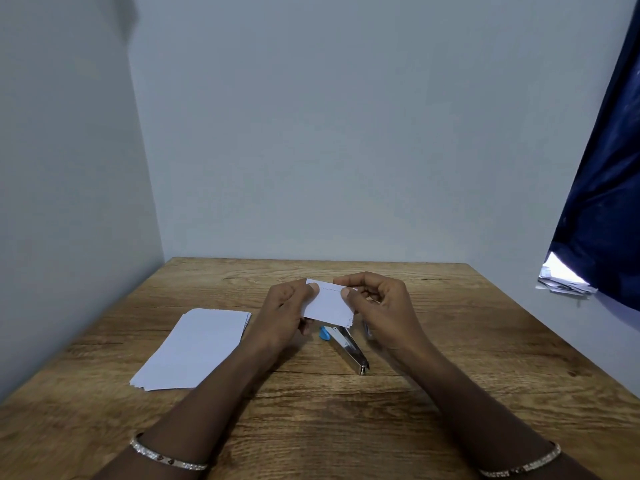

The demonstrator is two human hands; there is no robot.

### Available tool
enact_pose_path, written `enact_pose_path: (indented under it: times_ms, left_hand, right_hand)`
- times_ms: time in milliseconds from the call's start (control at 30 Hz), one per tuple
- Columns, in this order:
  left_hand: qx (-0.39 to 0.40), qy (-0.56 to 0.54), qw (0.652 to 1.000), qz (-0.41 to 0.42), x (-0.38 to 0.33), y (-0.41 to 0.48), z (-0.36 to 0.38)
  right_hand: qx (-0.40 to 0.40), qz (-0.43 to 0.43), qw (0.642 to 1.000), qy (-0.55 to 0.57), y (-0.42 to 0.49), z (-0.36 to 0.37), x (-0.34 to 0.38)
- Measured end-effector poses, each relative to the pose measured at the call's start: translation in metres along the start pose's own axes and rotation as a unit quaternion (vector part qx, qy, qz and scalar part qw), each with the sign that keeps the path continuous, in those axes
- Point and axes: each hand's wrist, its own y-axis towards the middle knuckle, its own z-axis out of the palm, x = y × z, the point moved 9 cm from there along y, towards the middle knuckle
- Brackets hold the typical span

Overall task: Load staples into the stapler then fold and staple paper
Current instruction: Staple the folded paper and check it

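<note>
On a brown wood-grain table (450, 375), a stack of white paper sheets (194, 348) lies at 9 o'clock from the hands. Above the table's middle, the left hand (284, 313) and right hand (377, 306) each pinch one side of a small folded white paper (327, 303), which has a faint dashed line near its top edge. To do this step well, I judge both pinches should stay firm and the layers flush. A silver metal stapler with a blue tip (348, 348) lies at 6 o'clock just below the paper. No container shows plainly, only a small pale object (368, 332) half hidden by the right hand, contents impossible to tell.
</note>
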Motion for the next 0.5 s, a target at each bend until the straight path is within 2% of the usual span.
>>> enact_pose_path:
  times_ms: [267, 500]
  left_hand:
    - [0.051, 0.005, 0.996, 0.075, -0.017, -0.008, 0.013]
    - [0.006, 0.023, 0.997, 0.069, -0.016, -0.006, 0.005]
  right_hand:
    - [0.008, -0.009, 1.000, -0.009, -0.001, 0.001, 0.000]
    - [0.009, 0.001, 1.000, -0.030, 0.001, 0.003, -0.003]
